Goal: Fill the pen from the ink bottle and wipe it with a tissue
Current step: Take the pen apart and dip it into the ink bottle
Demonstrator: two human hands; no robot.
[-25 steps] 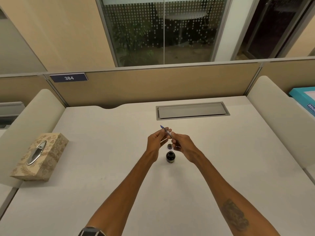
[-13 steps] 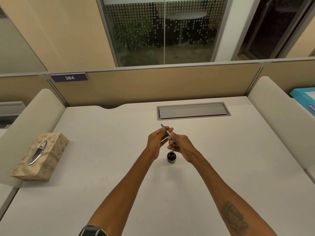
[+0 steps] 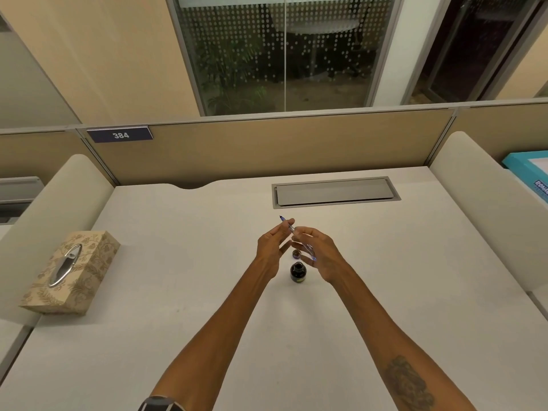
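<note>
A slim blue pen [image 3: 292, 229] is held up over the desk, tip pointing away and to the left. My left hand [image 3: 271, 247] pinches its front end and my right hand [image 3: 321, 253] grips its rear part. Below the hands a small dark ink bottle [image 3: 297, 272] stands uncapped on the white desk [image 3: 178, 277]. Its cap [image 3: 296, 254] lies just behind it. A patterned tissue box [image 3: 71, 272] with a silver oval opening sits at the desk's left side.
A grey cable hatch [image 3: 335, 191] is set into the desk behind the hands. Padded white dividers [image 3: 480, 209] rise at both sides and a tan partition [image 3: 267, 149] closes the back. A teal box [image 3: 530, 173] lies beyond the right divider.
The hands have spread slightly apart along the pen. The cap behind the bottle, hidden half a second ago, shows again between the hands.
</note>
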